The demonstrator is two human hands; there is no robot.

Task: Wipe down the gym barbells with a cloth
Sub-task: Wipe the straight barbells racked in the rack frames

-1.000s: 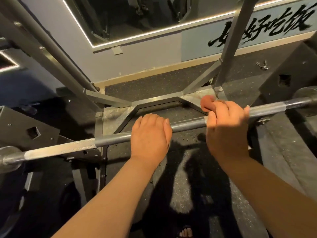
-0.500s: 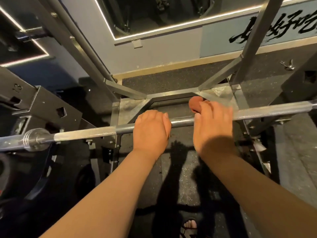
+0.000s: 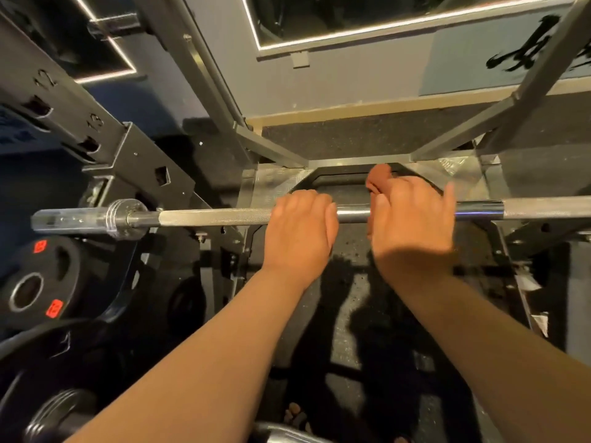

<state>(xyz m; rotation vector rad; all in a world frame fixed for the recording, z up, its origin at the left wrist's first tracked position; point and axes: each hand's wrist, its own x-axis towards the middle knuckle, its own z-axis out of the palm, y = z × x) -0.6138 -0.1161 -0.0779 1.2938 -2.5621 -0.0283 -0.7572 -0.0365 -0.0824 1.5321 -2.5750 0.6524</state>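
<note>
Two-handed, gripping the barbell [image 3: 217, 216] lying level across the black rack [image 3: 137, 161] at mid-frame: curling the left hand [image 3: 300, 228] over the bare shaft, closing the right hand [image 3: 412, 228] just beside it round a reddish cloth [image 3: 379, 180], pressing that cloth onto the bar.

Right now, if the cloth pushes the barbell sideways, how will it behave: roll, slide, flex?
Likely to roll: the barbell is a round bar, and the left hand gripping it probably steadies it. Probably stiff and heavy, being solid-looking metal; the cloth under the right hand should not flex it. The knurled stretch likely grips better than the smooth centre.
</note>
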